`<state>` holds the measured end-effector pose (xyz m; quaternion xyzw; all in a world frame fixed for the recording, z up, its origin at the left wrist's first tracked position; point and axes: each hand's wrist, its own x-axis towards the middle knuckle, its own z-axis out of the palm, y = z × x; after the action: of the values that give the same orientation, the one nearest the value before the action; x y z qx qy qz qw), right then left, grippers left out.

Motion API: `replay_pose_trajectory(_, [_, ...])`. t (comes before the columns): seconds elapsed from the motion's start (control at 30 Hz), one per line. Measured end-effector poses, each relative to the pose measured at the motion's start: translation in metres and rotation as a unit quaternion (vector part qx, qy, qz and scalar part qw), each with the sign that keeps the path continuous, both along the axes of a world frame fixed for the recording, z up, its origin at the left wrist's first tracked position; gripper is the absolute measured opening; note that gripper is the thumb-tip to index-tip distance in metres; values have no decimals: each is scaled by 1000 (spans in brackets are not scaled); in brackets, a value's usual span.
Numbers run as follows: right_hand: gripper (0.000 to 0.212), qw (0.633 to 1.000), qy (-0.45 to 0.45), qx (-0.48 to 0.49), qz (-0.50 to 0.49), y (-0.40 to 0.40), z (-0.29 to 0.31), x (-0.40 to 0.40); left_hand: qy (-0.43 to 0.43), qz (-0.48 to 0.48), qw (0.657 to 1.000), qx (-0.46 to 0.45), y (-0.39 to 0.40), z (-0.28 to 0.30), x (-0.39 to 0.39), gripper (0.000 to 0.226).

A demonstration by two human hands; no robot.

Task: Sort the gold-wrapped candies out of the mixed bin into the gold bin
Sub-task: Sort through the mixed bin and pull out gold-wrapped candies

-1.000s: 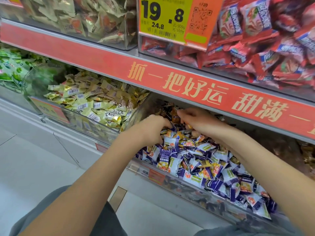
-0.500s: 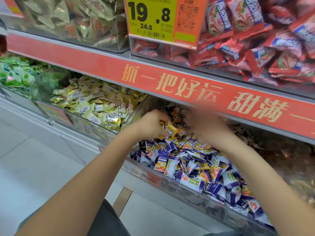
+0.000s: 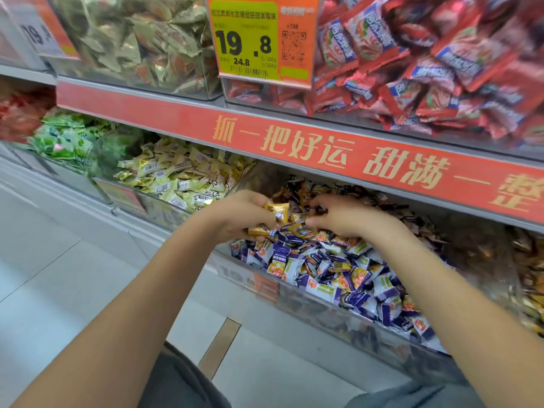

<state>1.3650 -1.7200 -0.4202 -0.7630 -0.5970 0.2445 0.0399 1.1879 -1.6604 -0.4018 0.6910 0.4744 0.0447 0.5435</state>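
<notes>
Gold candies (image 3: 272, 214) sit bunched in the left hand (image 3: 240, 214), over the near-left corner of the mixed bin (image 3: 294, 293). Several pieces in the bunch: top one lies with its long axis roughly left-right, twisted ends out to each side; a lower one (image 3: 259, 231) sticks out under the fingers, long axis also near horizontal, its left end toward the gold bin (image 3: 164, 201). Exact count cannot be told. Left hand fingers curled round the bunch, clamped on it. Right hand (image 3: 343, 217) is just beside, fingers curled down, tips pinching at a gold wrapper (image 3: 298, 217) between the two hands; whether it fully holds that piece cannot be told, the spot is blurred. The hands are near each other, not clearly touching.

Mixed bin holds mostly purple-white packets (image 3: 332, 278), with darker and orange wrappers toward the back under the shelf. Gold bin is the next compartment to the left, full of pale gold packets (image 3: 182, 178), some with barcodes up. Further left, green packets (image 3: 61, 139). Red shelf strip (image 3: 353, 151) with gold lettering runs above both bins. Upper shelf: yellow-orange price tag (image 3: 262, 39) reading 19.8, red packets (image 3: 426, 69) to its right, olive-gold packets (image 3: 141, 39) to its left. Pale floor tiles (image 3: 59, 275) below.
</notes>
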Motion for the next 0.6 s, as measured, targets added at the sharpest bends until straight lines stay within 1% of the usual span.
replay_pose_trajectory(0.07, [64,997,-29,-33,58,7,1,-4,-6,5,1000,-2,-6,5,-9,14])
replay_pose_trajectory(0.13, [65,992,-27,-65,100,11,1,-9,-4,7,1000,11,-12,6,-19,17])
replay_pose_trajectory(0.2, [62,988,-35,-85,121,14,2,-12,7,10,999,31,-19,6,-25,4])
replay_pose_trajectory(0.27, [58,983,-66,-91,142,14,2,-13,18,10,998,59,-23,3,-30,13])
replay_pose_trajectory(0.3, [58,982,-77,-88,149,14,1,-15,17,13,998,63,-24,3,-31,11])
replay_pose_trajectory(0.33, [58,981,-85,-85,153,14,0,-15,12,14,998,64,-25,4,-32,4])
replay_pose_trajectory(0.37, [58,981,-88,-80,156,14,-2,-17,4,14,998,60,-25,4,-32,5])
replay_pose_trajectory(0.47, [63,981,-79,-59,167,12,-8,-17,-12,5,999,51,-22,3,-35,11])
replay_pose_trajectory(0.53, [56,984,-55,-35,163,9,-6,-14,-21,4,999,48,-20,4,-38,11])
replay_pose_trajectory(0.6, [49,991,-8,-17,131,3,-2,-8,-29,5,999,44,-19,6,-40,7])
